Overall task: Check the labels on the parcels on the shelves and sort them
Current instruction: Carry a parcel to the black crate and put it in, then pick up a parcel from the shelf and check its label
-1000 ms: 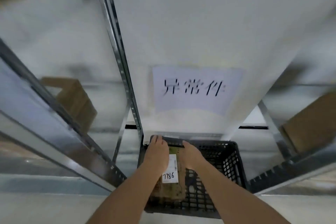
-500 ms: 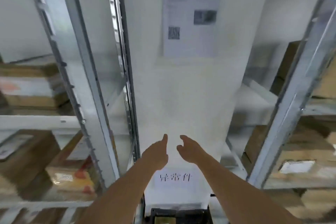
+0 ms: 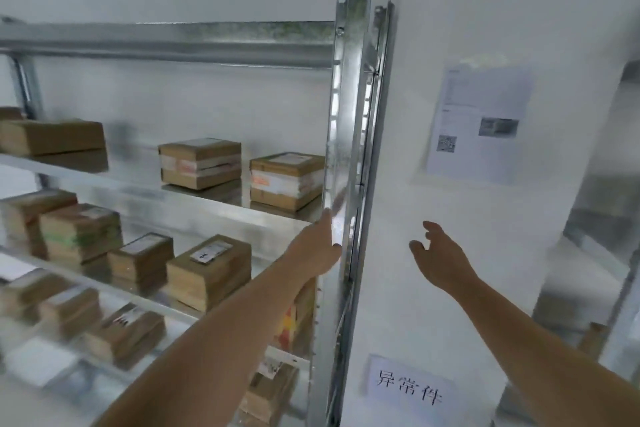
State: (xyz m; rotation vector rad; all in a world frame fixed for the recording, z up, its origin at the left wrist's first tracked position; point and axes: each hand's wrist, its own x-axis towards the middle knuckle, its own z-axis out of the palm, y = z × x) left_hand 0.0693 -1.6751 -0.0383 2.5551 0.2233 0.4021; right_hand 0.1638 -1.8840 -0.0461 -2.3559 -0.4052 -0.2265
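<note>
Several brown cardboard parcels with white labels sit on the metal shelves at the left. One labelled parcel (image 3: 209, 270) lies on the middle shelf and another (image 3: 285, 180) stands on the shelf above, near the upright. My left hand (image 3: 317, 250) is raised with straight fingers beside the metal shelf upright (image 3: 346, 149), empty. My right hand (image 3: 440, 260) hangs in front of the white pillar with relaxed, spread fingers and holds nothing.
A white pillar (image 3: 485, 10) carries a printed sheet with a QR code (image 3: 479, 125) and a lower sign with black characters (image 3: 410, 385). More shelving (image 3: 616, 288) stands at the right edge. The shelf beam (image 3: 173, 42) runs across the upper left.
Both hands let go of the labelled parcel in the black crate and rose. The view lifted from the crate and swung left to the shelves of parcels.
</note>
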